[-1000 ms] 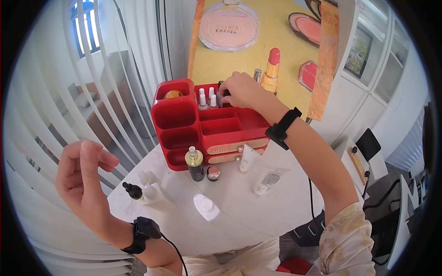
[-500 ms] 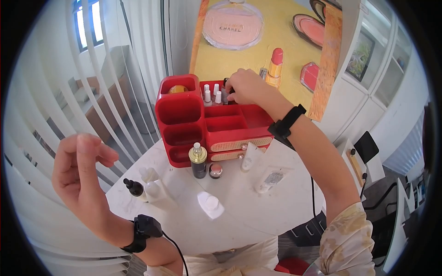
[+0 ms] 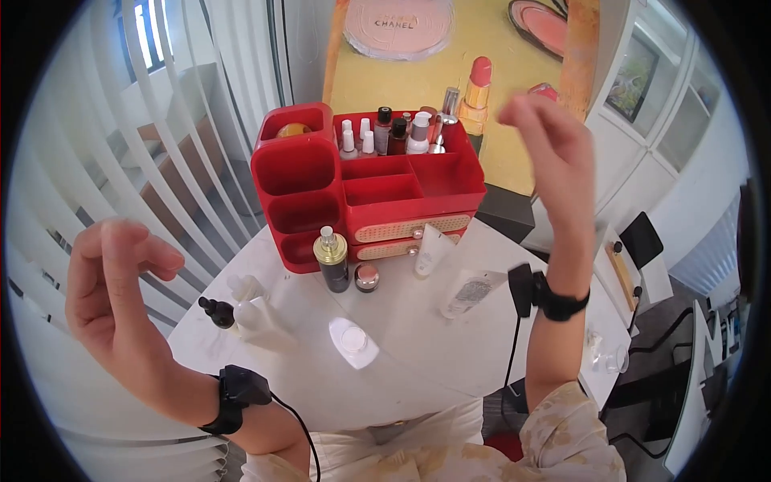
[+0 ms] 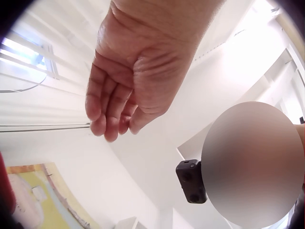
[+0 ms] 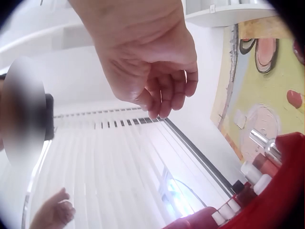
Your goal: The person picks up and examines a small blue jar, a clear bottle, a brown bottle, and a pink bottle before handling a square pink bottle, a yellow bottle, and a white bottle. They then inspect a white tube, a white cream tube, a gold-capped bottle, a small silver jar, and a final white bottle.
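My left hand (image 3: 120, 289) hangs in the air left of the table, its fingers loosely curled around nothing. Off to the right of a red makeup organizer (image 3: 401, 210), my right hand (image 3: 562, 161) is raised, likewise with loosely bent fingers and no object in it. The organizer's back compartment holds white-capped small bottles (image 3: 348, 145), a black-capped bottle (image 3: 384, 124), a white bottle (image 3: 418, 136) and a silver-capped bottle (image 3: 450, 106). In the right wrist view, the right hand (image 5: 152, 71) is apart from the organizer's red edge (image 5: 271, 205).
On the white table (image 3: 418, 361) stand a gold-collared pump bottle (image 3: 333, 261), a small jar (image 3: 366, 277), two white tubes, one a squeeze tube (image 3: 470, 296), a flat white bottle (image 3: 353, 344) and a black dropper bottle (image 3: 217, 312). A painting (image 3: 401, 84) rises behind; blinds (image 3: 185, 161) hang left.
My right hand has left the bottles in the back compartment and swung right, away from the organizer, uncovering them. The left hand keeps its loose pose. The head view has shifted slightly.
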Demonstrator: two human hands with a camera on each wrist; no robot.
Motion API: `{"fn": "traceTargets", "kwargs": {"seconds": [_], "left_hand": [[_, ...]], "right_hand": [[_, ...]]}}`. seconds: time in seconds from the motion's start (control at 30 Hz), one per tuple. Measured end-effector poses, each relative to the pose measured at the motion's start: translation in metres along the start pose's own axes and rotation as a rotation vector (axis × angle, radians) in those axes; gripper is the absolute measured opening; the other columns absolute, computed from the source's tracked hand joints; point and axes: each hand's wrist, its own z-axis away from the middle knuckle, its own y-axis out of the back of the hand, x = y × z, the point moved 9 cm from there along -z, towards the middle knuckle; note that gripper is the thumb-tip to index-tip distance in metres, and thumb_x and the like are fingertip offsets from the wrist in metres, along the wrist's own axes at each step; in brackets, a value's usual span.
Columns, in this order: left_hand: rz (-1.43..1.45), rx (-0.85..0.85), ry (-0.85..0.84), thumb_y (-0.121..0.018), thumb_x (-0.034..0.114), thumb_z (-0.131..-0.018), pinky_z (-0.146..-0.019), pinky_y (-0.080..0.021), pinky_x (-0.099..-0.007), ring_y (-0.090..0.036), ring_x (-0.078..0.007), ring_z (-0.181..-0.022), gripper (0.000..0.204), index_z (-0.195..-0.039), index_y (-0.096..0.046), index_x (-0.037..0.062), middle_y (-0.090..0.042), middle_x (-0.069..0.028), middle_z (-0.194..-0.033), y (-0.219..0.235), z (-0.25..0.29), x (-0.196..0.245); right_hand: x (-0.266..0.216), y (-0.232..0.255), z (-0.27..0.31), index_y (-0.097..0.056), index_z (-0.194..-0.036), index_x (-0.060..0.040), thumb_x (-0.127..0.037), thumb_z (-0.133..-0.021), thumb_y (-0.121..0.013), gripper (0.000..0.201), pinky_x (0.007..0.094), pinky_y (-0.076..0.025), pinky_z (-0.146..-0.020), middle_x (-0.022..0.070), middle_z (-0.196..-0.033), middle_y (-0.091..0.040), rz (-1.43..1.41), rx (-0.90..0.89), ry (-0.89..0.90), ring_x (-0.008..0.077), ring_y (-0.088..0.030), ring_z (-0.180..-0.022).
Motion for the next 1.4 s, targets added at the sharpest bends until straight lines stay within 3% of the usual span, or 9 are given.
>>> {"fn": "traceTargets", "kwargs": {"seconds": [0.13, 0.33, 0.47, 0.6, 0.63, 0.73, 1.0, 1.2, 1.4], "left_hand": [[-0.05, -0.049, -0.035, -0.061, 0.017, -0.102, -0.062, -0.045, -0.0249, -0.058, -0.0119, -0.063, 0.023, -0.09, -0.064, -0.0013, -0.065, -0.0082, -0.071, -0.018, 0.009, 0.02], [-0.02, -0.17, -0.061, -0.058, 0.01, -0.1, -0.062, -0.044, -0.0245, -0.057, -0.0118, -0.063, 0.017, -0.088, -0.063, -0.002, -0.066, -0.009, -0.073, -0.044, 0.028, 0.046], [-0.201, -0.326, -0.001, -0.071, -0.001, -0.082, -0.067, -0.047, -0.0251, -0.062, -0.0134, -0.067, 0.005, -0.083, -0.069, -0.0047, -0.07, -0.0085, -0.076, -0.056, 0.036, 0.047], [-0.412, -0.498, -0.026, -0.076, 0.002, -0.084, -0.064, -0.049, -0.0266, -0.066, -0.015, -0.069, 0.006, -0.086, -0.072, -0.0006, -0.072, -0.0081, -0.078, -0.051, 0.037, 0.033], [-0.495, -0.563, 0.034, -0.073, 0.002, -0.087, -0.071, -0.051, -0.0284, -0.067, -0.0155, -0.079, 0.009, -0.095, -0.072, -0.0015, -0.073, -0.0072, -0.086, -0.046, 0.039, 0.025], [-0.576, -0.568, 0.118, -0.073, 0.004, -0.089, -0.071, -0.051, -0.0284, -0.067, -0.0156, -0.08, 0.009, -0.095, -0.072, -0.0009, -0.074, -0.0065, -0.09, -0.028, 0.044, -0.004], [-0.77, -0.746, 0.247, -0.08, 0.014, -0.087, -0.083, -0.056, -0.0351, -0.067, -0.0236, -0.1, 0.04, -0.122, -0.065, 0.0033, -0.07, -0.0113, -0.11, 0.014, 0.067, -0.096], [-0.666, -0.785, 0.516, -0.092, 0.024, -0.074, -0.089, -0.055, -0.0388, -0.067, -0.0267, -0.105, 0.078, -0.138, -0.054, 0.0038, -0.068, -0.014, -0.116, 0.031, 0.094, -0.15], [-0.646, -0.718, 0.338, -0.094, 0.019, -0.071, -0.092, -0.053, -0.0351, -0.064, -0.0205, -0.109, 0.086, -0.144, -0.05, 0.0059, -0.065, -0.0101, -0.124, 0.043, 0.082, -0.107]], "right_hand": [[-0.002, 0.044, 0.037, -0.069, -0.092, 0.004, -0.023, -0.108, -0.056, 0.034, 0.0281, -0.046, -0.086, 0.0056, -0.084, -0.067, -0.186, 0.227, -0.051, 0.0131, -0.061, -0.083], [-0.004, 0.078, 0.052, -0.046, -0.072, -0.0045, -0.027, -0.113, -0.043, 0.047, 0.0298, -0.039, -0.079, 0.0101, -0.079, -0.057, -0.361, 0.236, 0.026, 0.0163, -0.053, -0.079], [0.01, 0.091, 0.048, -0.038, -0.079, -0.0064, -0.028, -0.114, -0.035, 0.042, 0.0353, -0.036, -0.09, 0.0117, -0.087, -0.054, -0.421, 0.166, 0.07, 0.0199, -0.049, -0.09], [0.012, 0.095, 0.048, -0.034, -0.083, -0.0089, -0.027, -0.115, -0.032, 0.037, 0.0366, -0.035, -0.093, 0.0104, -0.088, -0.051, -0.353, 0.109, 0.101, 0.0209, -0.046, -0.091], [0.014, 0.097, 0.048, -0.034, -0.084, -0.0095, -0.027, -0.115, -0.031, 0.036, 0.0365, -0.034, -0.093, 0.0102, -0.089, -0.051, -0.325, 0.084, 0.12, 0.0211, -0.046, -0.091], [0.02, 0.106, 0.053, -0.031, -0.087, -0.013, -0.028, -0.113, -0.029, 0.03, 0.0354, -0.032, -0.095, 0.0096, -0.093, -0.048, -0.234, 0.029, 0.132, 0.0211, -0.046, -0.095], [0.015, 0.116, 0.055, -0.029, -0.086, -0.0136, -0.026, -0.112, -0.029, 0.029, 0.0356, -0.031, -0.096, 0.0086, -0.091, -0.043, -0.287, -0.032, 0.171, 0.0211, -0.045, -0.097], [0.013, 0.114, 0.053, -0.035, -0.084, -0.01, -0.028, -0.114, -0.034, 0.035, 0.0366, -0.033, -0.094, 0.0105, -0.089, -0.049, -0.297, 0.079, 0.117, 0.0202, -0.047, -0.093], [0.014, 0.118, 0.053, -0.037, -0.084, -0.0093, -0.029, -0.114, -0.036, 0.036, 0.0369, -0.033, -0.093, 0.0108, -0.088, -0.05, -0.284, 0.094, 0.131, 0.0202, -0.049, -0.093]]}}
